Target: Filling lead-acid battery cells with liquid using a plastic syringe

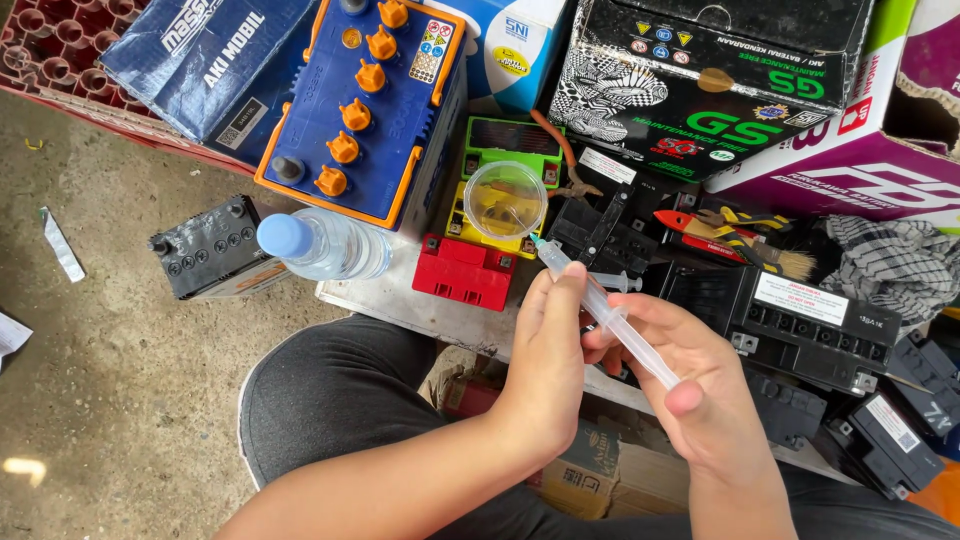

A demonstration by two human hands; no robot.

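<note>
At centre frame, both the left hand (548, 345) and right hand (690, 385) grip a syringe (605, 310) (needle toward a clear cup (505, 200)); a water bottle (320, 243) and blue battery (365, 105) crowd the upper left.

Clear plastic syringe (605, 308), plunger drawn out, lies diagonal; needle tip far-left, near small clear cup (505, 200).

Cup (505, 199) behind syringe (600, 305), right of bottle (322, 244)

I am holding a smooth, clear plastic syringe (610, 320); a glossy blue plastic battery (365, 110) with orange caps is gleaming above rough, matt concrete floor (110, 340).
</note>
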